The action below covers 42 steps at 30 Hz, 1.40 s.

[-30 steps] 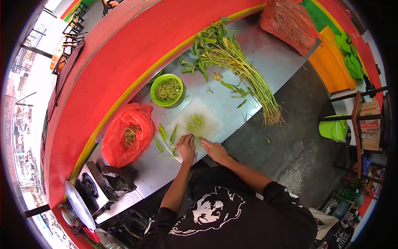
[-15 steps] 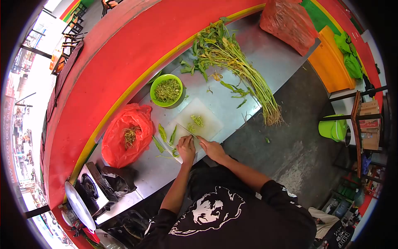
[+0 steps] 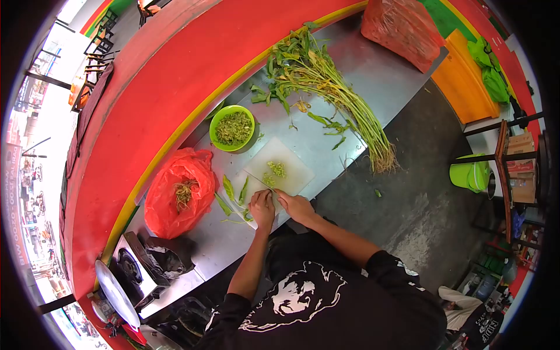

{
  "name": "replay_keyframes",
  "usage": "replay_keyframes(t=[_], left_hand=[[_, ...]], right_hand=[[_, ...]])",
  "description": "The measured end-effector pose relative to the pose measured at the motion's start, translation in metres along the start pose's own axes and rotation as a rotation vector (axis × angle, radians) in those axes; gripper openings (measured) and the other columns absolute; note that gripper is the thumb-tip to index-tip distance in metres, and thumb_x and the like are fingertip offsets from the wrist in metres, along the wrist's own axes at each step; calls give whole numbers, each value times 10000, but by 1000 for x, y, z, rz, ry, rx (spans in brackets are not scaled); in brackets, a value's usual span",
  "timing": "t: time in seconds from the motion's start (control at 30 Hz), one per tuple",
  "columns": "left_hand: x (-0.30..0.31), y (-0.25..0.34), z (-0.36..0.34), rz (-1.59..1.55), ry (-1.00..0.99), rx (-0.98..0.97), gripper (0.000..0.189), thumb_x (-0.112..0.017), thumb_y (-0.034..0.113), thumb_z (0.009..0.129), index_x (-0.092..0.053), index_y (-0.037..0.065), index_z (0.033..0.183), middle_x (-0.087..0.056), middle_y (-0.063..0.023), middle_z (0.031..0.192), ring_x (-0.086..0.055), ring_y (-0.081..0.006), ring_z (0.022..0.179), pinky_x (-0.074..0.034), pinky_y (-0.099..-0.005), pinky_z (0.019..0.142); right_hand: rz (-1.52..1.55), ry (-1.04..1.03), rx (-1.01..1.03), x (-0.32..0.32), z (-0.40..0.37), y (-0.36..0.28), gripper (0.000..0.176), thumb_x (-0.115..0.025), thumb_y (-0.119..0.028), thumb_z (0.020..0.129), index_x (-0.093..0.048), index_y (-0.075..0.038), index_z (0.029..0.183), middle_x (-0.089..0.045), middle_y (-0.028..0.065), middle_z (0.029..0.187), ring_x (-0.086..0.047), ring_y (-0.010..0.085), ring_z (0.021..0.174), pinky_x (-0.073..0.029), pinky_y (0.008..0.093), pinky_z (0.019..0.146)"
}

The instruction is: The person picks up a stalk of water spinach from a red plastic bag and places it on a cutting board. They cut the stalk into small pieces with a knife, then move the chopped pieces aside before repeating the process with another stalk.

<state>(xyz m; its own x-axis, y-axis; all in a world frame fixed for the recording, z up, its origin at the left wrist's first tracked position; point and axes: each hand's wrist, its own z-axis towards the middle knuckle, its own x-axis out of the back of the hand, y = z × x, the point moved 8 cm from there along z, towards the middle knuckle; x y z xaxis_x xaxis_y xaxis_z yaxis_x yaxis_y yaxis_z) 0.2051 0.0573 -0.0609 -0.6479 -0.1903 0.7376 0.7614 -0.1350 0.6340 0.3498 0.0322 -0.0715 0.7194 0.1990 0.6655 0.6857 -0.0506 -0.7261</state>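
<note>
My right hand (image 3: 296,206) is closed on the handle of a knife (image 3: 260,181), whose thin blade lies over the white cutting board (image 3: 297,156). Close beside it, my left hand (image 3: 262,209) has its fingers bunched over green stems (image 3: 246,216) at the board's near edge. Chopped green pieces (image 3: 276,169) lie in small heaps on the board. Leaves (image 3: 228,187) stick out to the left of my left hand. Behind the board stands a green bowl (image 3: 233,128) filled with chopped greens.
A large bunch of leafy stems (image 3: 350,99) lies across the metal table (image 3: 224,239). An open red plastic bag (image 3: 160,201) stands at the left, near a stove (image 3: 129,265). Another red bag (image 3: 402,32) is at the far right end. A co-worker's or bystander's legs (image 3: 458,306) show lower right.
The whole view has shifted slightly. Both hands stay at nearly the same place on the board, with the knife and stems between them.
</note>
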Motion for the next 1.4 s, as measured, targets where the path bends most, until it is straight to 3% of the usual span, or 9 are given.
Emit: replay_keyframes(t=[0.37, 0.5, 0.57, 0.73, 1.03, 1.1, 1.23, 1.37, 1.4], left_hand=[[4, 7, -2, 18, 18, -21, 130, -711, 72, 851, -748, 73, 976, -713, -77, 980, -681, -264, 888, -458, -403, 751], [2, 2, 4, -33, 39, -29, 120, -713, 34, 846, -745, 43, 961, -720, -109, 937, -699, -289, 792, -523, -395, 708], [2, 2, 7, -44, 41, -6, 115, -712, 16, 842, -742, 33, 952, -722, -119, 921, -702, -299, 748, -545, -383, 681], [9, 17, 1, 42, 86, -75, 100, -725, 53, 848, -743, 53, 946, -721, -112, 908, -696, -301, 762, -526, -410, 682], [-1, -3, 2, -46, 11, 96, 112, -735, 105, 857, -746, 72, 964, -712, -76, 970, -679, -281, 900, -465, -410, 772], [4, 11, -3, 57, 44, -4, 114, -735, 112, 860, -746, 71, 966, -713, -75, 978, -675, -276, 911, -456, -411, 774], [0, 2, -5, 4, -3, 44, 145, -707, 144, 896, -746, 99, 1028, -707, -53, 994, -649, -265, 950, -427, -419, 807], [-7, -14, 0, -70, -16, 129, 141, -706, 140, 891, -748, 106, 1021, -718, -54, 986, -665, -263, 939, -435, -416, 798], [-2, -5, -1, 29, 33, 50, 140, -733, 105, 857, -752, 83, 994, -725, -65, 985, -681, -267, 906, -445, -408, 777]], right_hand=[[51, -11, -8, -3, -2, 5, 376, -537, -346, 1037, -554, -230, 1394, -663, 235, 722, -659, 455, 668, -515, 573, 612], [113, 64, 48, 4, -2, 0, 393, -542, -355, 1036, -551, -242, 1412, -658, 228, 711, -645, 458, 640, -511, 563, 594], [74, -13, -15, 3, -9, 5, 388, -541, -360, 1036, -555, -251, 1408, -659, 232, 718, -652, 452, 650, -515, 565, 596], [1, -20, -18, 4, -7, 6, 388, -564, -356, 1025, -566, -238, 1394, -655, 227, 703, -657, 434, 643, -524, 551, 591], [30, -90, -34, 11, -14, 6, 393, -518, -359, 1042, -524, -232, 1414, -694, 204, 761, -680, 442, 704, -533, 566, 620], [-29, -51, -6, 12, -15, 5, 391, -522, -362, 1041, -529, -239, 1412, -685, 193, 726, -680, 428, 671, -537, 556, 607], [-47, 7, 37, 1, -2, 3, 389, -531, -367, 1037, -537, -255, 1409, -662, 191, 667, -667, 409, 601, -539, 537, 579], [14, -18, 10, 6, -2, -3, 395, -529, -354, 1038, -540, -250, 1419, -668, 229, 720, -659, 450, 648, -523, 569, 608], [11, -46, -13, 6, -7, 1, 400, -528, -354, 1039, -533, -251, 1425, -668, 229, 720, -661, 451, 654, -524, 570, 613]])
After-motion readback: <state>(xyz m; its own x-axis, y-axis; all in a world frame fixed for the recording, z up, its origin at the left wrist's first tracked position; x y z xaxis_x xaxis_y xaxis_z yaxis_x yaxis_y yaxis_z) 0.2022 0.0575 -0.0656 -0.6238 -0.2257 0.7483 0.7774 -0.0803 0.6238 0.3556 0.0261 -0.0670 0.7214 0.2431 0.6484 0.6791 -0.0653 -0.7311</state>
